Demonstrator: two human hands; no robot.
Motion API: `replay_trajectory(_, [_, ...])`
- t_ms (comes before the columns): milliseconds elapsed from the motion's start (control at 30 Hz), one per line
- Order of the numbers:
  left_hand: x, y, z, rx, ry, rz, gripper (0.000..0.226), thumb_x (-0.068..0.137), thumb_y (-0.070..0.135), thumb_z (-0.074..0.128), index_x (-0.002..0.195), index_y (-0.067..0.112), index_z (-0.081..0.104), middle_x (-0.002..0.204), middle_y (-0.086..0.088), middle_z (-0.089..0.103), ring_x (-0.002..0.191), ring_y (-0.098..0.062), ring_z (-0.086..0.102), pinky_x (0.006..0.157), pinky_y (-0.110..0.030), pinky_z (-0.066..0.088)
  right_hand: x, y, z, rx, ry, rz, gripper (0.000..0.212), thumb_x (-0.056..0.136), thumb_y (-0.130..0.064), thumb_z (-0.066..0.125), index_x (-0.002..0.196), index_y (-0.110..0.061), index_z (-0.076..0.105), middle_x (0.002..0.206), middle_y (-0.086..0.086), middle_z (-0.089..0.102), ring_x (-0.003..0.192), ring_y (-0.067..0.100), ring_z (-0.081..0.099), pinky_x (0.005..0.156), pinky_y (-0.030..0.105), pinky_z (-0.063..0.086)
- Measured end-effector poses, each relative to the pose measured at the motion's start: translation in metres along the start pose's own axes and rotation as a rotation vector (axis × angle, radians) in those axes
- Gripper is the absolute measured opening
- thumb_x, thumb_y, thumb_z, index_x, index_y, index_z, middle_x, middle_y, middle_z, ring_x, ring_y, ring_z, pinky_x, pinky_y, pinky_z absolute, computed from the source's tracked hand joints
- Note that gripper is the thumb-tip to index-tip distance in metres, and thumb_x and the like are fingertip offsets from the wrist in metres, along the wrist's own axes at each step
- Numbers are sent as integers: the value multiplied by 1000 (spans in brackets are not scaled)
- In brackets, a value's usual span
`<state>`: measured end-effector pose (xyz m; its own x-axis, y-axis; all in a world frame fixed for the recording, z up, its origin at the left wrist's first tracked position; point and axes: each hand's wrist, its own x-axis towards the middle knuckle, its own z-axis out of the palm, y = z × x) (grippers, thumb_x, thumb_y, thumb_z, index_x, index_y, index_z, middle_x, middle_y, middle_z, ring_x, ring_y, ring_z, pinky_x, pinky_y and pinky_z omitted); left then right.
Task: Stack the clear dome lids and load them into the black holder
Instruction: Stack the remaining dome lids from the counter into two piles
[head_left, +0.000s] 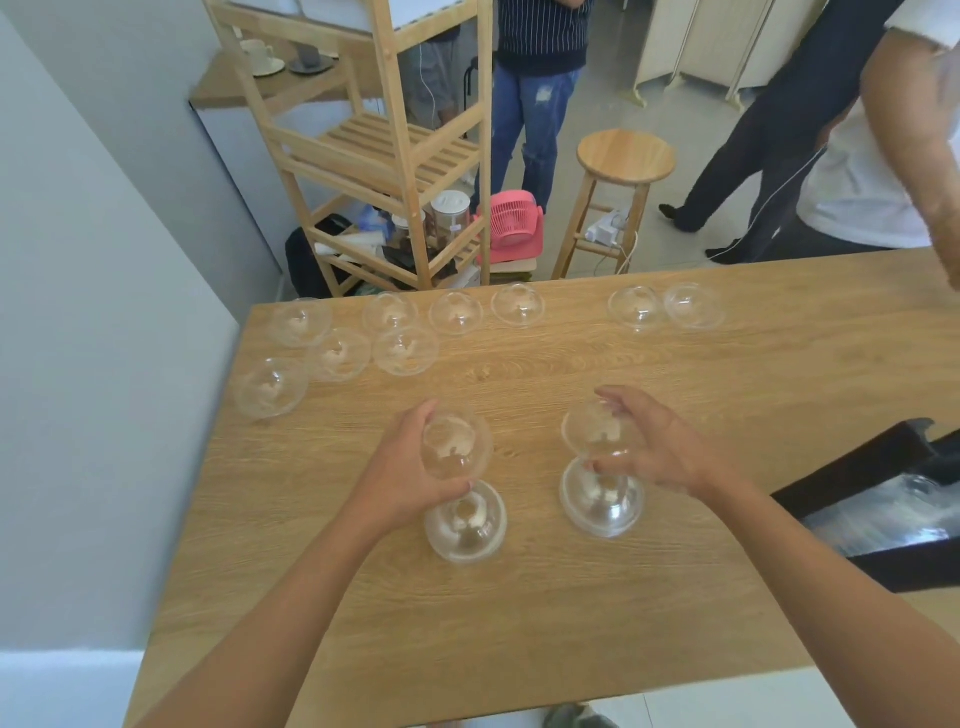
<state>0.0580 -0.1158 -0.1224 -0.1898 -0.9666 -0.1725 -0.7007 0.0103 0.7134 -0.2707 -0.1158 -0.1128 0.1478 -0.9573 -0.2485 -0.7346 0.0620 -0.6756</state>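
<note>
On the wooden table (519, 623), head view: two base lids sit apart, domes up; a hand holds another lid over each
Left hand (402, 467): fingers curled round the left held lid (457, 447); it is tilted, just above the left base lid (465, 525)
Right hand (670, 447): thumb and fingertips pinch the right held lid (597, 431) at its rim, over the right base lid (602, 499)
Black holder (857, 467): at the table's right edge; something clear seems to lie inside
Loose lids (405, 351): along the far side
Doing it well: level each dome; centre it over its base; lower straight; grip lightly, since thin plastic likely buckles
</note>
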Motion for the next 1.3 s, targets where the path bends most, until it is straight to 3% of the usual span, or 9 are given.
replay_trajectory(100, [-20, 5, 1, 49, -62, 61, 108, 60, 53, 81, 150, 36, 23, 149, 15, 33, 134, -6, 35, 108, -35, 39, -18, 3, 13, -124, -32, -77, 98, 64, -63, 79, 146, -46, 28, 139, -20, 37, 125, 8, 45, 99, 32, 42])
replay_trajectory(233, [-36, 3, 11, 169, -91, 104, 106, 61, 53, 79, 151, 34, 25, 148, 12, 33, 134, -9, 33, 110, -35, 37, -33, 11, 27, -197, 13, -134, 96, 62, -57, 81, 144, -42, 33, 134, -26, 34, 121, 4, 44, 94, 24, 37])
replay_trajectory(467, [-45, -5, 30, 216, -130, 99, 107, 64, 48, 79, 153, 29, 23, 149, 9, 30, 135, -12, 32, 110, -33, 36, -41, 17, 36, -258, 13, -98, 93, 61, -50, 87, 140, -37, 38, 136, -22, 39, 118, 7, 48, 96, 35, 48])
replay_trajectory(667, [-46, -10, 39, 237, -174, 81, 108, 68, 48, 80, 155, 29, 19, 151, 9, 27, 136, -10, 29, 110, -31, 34, -40, 21, 37, -205, -10, -53, 93, 64, -50, 86, 142, -37, 37, 141, -21, 40, 117, 9, 52, 98, 32, 46])
replay_trajectory(767, [-47, -11, 39, 214, -201, 80, 113, 68, 49, 81, 155, 32, 11, 152, 10, 23, 139, -11, 28, 110, -29, 33, -39, 21, 35, -213, -43, -38, 98, 64, -49, 86, 145, -37, 32, 145, -18, 38, 123, 12, 49, 101, 31, 43])
replay_trajectory(833, [-49, -11, 37, 184, -217, 72, 124, 65, 56, 81, 156, 35, 0, 157, 13, 15, 144, -11, 22, 115, -35, 29, -38, 19, 30, -211, -67, -21, 105, 64, -53, 85, 148, -42, 23, 153, -15, 31, 132, 15, 44, 107, 38, 41])
replay_trajectory(933, [-50, -11, 25, 150, -143, 52, 125, 63, 70, 73, 154, 42, -8, 163, 14, 6, 149, -13, 10, 119, -46, 24, -32, 11, 18, -167, -46, -48, 102, 67, -70, 73, 148, -50, 15, 156, -13, 25, 136, 17, 39, 108, 42, 38])
replay_trajectory(1067, [-42, -19, -6, 113, -14, 17, 108, 73, 68, 65, 156, 39, 0, 164, 8, 10, 150, -16, 12, 119, -50, 23, -9, -13, 7, -195, -15, -84, 95, 69, -84, 57, 148, -49, 18, 157, -9, 28, 140, 17, 33, 110, 47, 34])
replay_trajectory(1300, [-9, -44, -55, 276, 160, -88, 94, 82, 51, 69, 156, 24, 18, 159, -7, 26, 145, -27, 23, 116, -51, 27, 51, -76, 21, -360, -39, -222, 82, 84, -63, 61, 151, -31, 28, 157, 1, 32, 144, 24, 28, 115, 45, 30])
